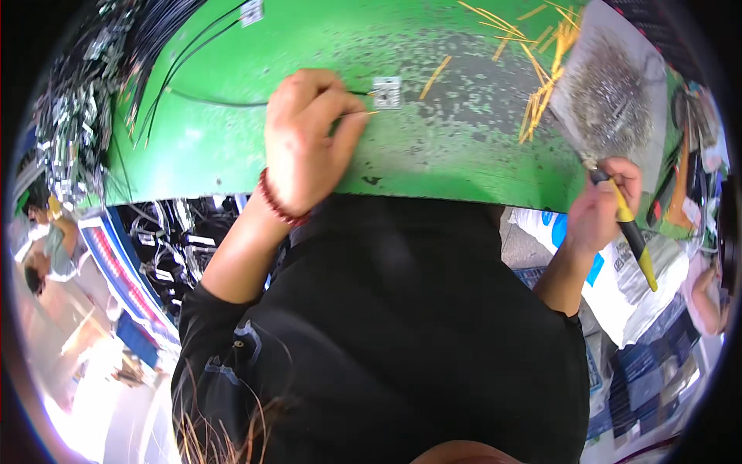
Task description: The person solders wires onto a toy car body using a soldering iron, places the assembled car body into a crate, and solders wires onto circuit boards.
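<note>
My left hand (305,143) is over the green worktop, thumb and forefinger pinched on a thin yellow strip (373,113), whose tip sticks out past them. Beneath that hand runs a black cable (220,102), reaching a small white-and-silver block (387,93) just beyond the fingertips. How the cable joins the block is too small to tell. At the right edge of the worktop my right hand (599,209) is closed around a yellow-and-black screwdriver-like tool (624,213). Its front end points at the near edge of a heap of tiny silvery metal pieces (610,97) on a pale sheet (655,93).
Loose yellow strips (533,112) lie beside the sheet. Black cables (158,39) and a mass of metal-ended parts (77,116) crowd the left. Another small block (251,12) is at the far edge. Hand tools (684,166) lie far right. Other people show at both sides.
</note>
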A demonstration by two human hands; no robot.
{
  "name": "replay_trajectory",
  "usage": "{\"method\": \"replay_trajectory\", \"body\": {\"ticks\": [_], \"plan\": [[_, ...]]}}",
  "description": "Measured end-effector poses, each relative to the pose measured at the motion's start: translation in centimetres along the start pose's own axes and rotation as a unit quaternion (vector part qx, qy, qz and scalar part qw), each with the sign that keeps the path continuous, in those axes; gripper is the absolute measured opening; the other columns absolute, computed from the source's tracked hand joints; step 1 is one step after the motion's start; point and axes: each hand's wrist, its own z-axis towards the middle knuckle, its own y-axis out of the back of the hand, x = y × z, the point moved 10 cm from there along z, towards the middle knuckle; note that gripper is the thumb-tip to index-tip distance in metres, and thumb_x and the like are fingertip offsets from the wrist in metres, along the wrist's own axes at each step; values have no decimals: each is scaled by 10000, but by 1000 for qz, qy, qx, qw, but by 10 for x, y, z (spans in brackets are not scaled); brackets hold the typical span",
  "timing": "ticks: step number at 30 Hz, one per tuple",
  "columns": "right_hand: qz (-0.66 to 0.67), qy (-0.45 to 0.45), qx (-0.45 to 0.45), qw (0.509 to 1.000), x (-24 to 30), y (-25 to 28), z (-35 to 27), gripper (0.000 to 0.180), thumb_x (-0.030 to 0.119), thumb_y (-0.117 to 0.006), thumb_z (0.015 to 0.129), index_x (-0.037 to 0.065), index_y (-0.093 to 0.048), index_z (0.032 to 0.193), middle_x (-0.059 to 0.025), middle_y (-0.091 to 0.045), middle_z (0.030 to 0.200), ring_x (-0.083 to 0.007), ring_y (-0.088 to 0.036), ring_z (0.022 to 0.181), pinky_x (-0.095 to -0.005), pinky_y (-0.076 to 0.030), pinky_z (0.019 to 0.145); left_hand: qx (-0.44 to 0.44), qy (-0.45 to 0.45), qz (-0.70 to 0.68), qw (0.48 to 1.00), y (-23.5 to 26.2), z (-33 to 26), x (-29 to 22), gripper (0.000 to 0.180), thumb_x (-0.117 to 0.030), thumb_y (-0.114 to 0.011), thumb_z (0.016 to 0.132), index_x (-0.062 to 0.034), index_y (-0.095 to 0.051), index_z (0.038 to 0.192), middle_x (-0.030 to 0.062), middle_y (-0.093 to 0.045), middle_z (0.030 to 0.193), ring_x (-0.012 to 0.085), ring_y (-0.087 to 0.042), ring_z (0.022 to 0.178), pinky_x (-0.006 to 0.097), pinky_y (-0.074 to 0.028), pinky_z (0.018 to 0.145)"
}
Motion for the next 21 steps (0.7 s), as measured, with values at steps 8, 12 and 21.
{"method": "replay_trajectory", "body": {"ticks": [8, 12, 21], "plan": [[145, -12, 194, 970, -6, -141, -32, 187, 101, -663, 775, -6, -547, 875, -18, -495, 752, -69, -401, 643, -221, -304, 573, -38, -8, 56, 998, -5, -8, 4, 109, -70, -742, 693, -105, -658, 753, 6, -606, 892, 218, -566, 827, 351, -411, 747], [118, 36, 200, 972, -6, -151, -34, 205, 126, -679, 783, -13, -553, 866, -23, -501, 750, -71, -406, 637, -221, -310, 567, -56, -9, 69, 996, -3, -9, 7, 108, -81, -740, 693, -111, -649, 743, -2, -604, 873, 206, -566, 801, 350, -406, 724], [38, 74, 211, 974, -5, -156, -41, 293, 207, -742, 790, -21, -569, 853, -73, -557, 760, -102, -479, 626, -240, -377, 547, -80, -33, 66, 994, -3, -7, 7, 95, -107, -704, 665, -130, -613, 681, -13, -596, 827, 185, -564, 749, 357, -392, 665]]}}
